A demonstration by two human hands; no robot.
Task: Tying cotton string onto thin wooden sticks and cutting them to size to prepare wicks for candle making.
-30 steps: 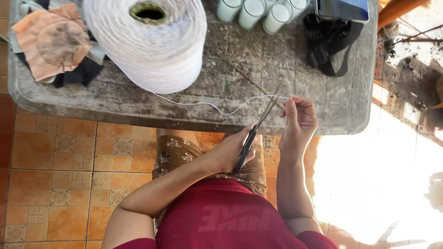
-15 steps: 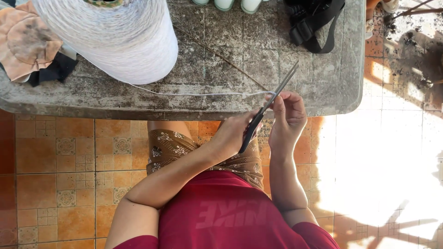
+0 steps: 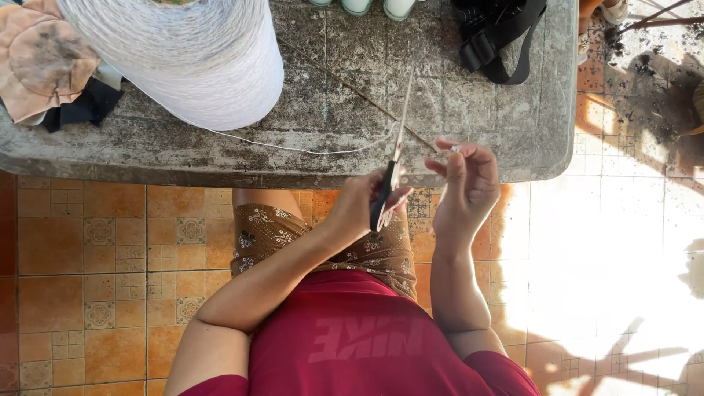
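Head view: scissors (image 3: pixel 392 158) sit in the left hand (image 3: pixel 363 205), fingers curled through the dark handles, closed around them. Blades point up and away over the table edge, close together, tips near a thin stick (image 3: pixel 352 88) lying diagonally on the table (image 3: pixel 513 139).

White thread (image 3: pixel 293 147) runs from the big white yarn cone (image 3: pixel 183 59) across the tabletop toward the blades, slack, with a shallow sag. It reaches the scissors just beside the blades; can't tell whether it's touching them or cut.

Right hand (image 3: pixel 466 183) is just to the right of the scissors, at the table edge. Thumb and forefinger pinched together on a short white bit of thread, other fingers loosely bent. Gap between the two hands is small, not touching.

Table is a weathered grey slab, stained. Far left on it: a pile of peach and dark cloth scraps (image 3: pixel 44 66), touching the cone's side. Top right: a black strap with buckle (image 3: pixel 495 37). Top edge: bottoms of a few pale glass jars (image 3: pixel 359 6), cropped.

Below the table: orange patterned floor tiles (image 3: pixel 88 279), person's knee in brown patterned fabric, red shirt. Strong sun patch on the floor at right.
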